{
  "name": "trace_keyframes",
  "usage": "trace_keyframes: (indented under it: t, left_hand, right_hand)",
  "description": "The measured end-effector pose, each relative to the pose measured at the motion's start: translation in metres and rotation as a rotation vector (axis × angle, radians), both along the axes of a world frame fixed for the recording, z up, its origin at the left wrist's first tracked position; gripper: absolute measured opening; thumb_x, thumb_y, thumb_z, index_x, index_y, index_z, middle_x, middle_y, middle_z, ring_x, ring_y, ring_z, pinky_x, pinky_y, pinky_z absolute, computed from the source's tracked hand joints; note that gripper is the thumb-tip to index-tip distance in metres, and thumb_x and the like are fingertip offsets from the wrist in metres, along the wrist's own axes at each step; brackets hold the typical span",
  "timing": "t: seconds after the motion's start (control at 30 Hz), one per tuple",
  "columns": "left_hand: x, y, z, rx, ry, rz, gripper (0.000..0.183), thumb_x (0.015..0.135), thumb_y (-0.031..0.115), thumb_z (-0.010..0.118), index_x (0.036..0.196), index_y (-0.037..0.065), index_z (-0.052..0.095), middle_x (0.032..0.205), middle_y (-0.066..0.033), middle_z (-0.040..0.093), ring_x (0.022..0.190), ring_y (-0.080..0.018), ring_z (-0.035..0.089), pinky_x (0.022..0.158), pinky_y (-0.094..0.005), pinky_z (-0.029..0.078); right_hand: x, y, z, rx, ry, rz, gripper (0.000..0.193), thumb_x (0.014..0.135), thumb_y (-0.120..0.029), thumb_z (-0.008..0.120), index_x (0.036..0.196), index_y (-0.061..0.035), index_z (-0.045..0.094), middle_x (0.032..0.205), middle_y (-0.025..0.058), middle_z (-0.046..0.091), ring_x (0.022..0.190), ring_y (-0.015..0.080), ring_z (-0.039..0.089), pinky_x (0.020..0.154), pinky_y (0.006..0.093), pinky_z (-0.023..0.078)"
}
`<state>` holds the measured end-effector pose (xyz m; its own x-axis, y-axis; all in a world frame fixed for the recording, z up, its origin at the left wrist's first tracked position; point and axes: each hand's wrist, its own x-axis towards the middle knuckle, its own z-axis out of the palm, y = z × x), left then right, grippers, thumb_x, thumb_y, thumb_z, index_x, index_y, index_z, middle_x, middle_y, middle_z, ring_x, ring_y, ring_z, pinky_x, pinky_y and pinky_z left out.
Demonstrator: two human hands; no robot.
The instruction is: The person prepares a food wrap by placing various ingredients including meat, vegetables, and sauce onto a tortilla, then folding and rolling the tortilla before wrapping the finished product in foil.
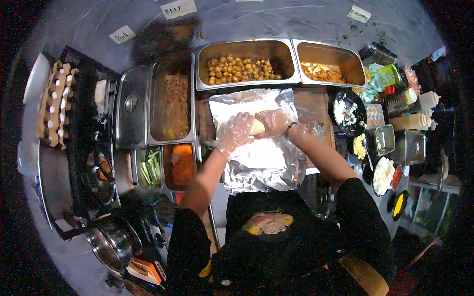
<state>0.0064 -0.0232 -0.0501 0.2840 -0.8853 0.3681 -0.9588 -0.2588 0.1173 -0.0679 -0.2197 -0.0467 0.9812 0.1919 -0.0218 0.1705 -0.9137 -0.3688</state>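
A pale rolled wrap (257, 128), which looks like a burrito, lies across a large sheet of aluminium foil (264, 165). My left hand (236, 133), in a clear plastic glove, curls over its left end. Around the right end closes my right hand (273, 123), gloved the same way, with a dark band at the wrist. Only a short middle stretch of the wrap shows between the hands; its filling is hidden. Beneath the foil is a brown wooden board (313, 111), and the foil's near edge hangs crumpled toward my dark shirt.
Beyond the foil stand steel pans of small round potatoes (242, 70) and orange-brown food (323, 72). Shredded meat (176, 106), green strips (150, 167) and orange shreds (182, 163) sit left. A black pan (348, 112) and squeeze bottles (412, 122) are right; an egg tray (58, 104) is far left.
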Motion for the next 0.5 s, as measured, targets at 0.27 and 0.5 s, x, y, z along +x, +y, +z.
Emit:
trace_keyframes:
  t: [0.27,0.5]
  left_hand:
    - [0.006,-0.005,0.0,0.192,0.406,0.057,0.072,0.065,0.039,0.077,0.125,0.008,0.052,0.12,-0.0145,0.056,0.104,-0.0347,0.056,0.088,-0.0463,0.046]
    - [0.002,0.008,-0.027,0.0,0.268,0.042,0.069,0.071,0.04,0.072,0.128,0.008,0.049,0.12,-0.0147,0.056,0.106,-0.0346,0.055,0.092,-0.047,0.043]
  right_hand:
    - [0.0,-0.004,0.013,-0.013,0.043,0.063,0.053,0.068,-0.048,0.07,0.105,-0.0123,0.056,0.096,0.0111,0.064,0.09,0.031,0.063,0.074,0.0437,0.05]
    - [-0.001,0.002,0.009,-0.043,0.026,0.025,0.046,0.069,-0.045,0.068,0.101,-0.0149,0.058,0.092,0.0082,0.065,0.086,0.0283,0.064,0.074,0.0422,0.05]
